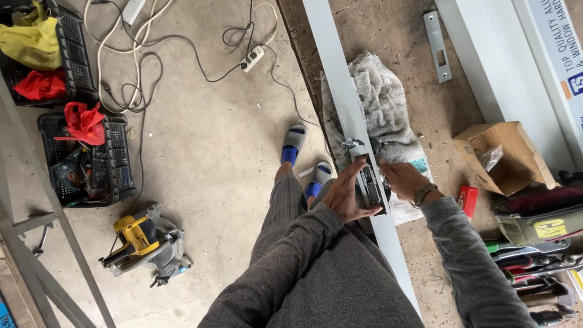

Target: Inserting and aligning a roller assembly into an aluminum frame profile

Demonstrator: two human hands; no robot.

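The head view looks down past grey sleeves. At far left, black crates (pixel 91 158) hold red and yellow cloths, and a yellow circular saw (pixel 146 243) lies on the concrete floor (pixel 212 152). The left hand (pixel 349 194) curls loosely around the metal lock body (pixel 370 182) set in the long grey aluminium profile (pixel 340 79), which rests on a grey towel (pixel 388 103) on the table (pixel 413 36). The right hand (pixel 404 179) pinches the lock's other side. A cardboard box (pixel 504 155) sits further right.
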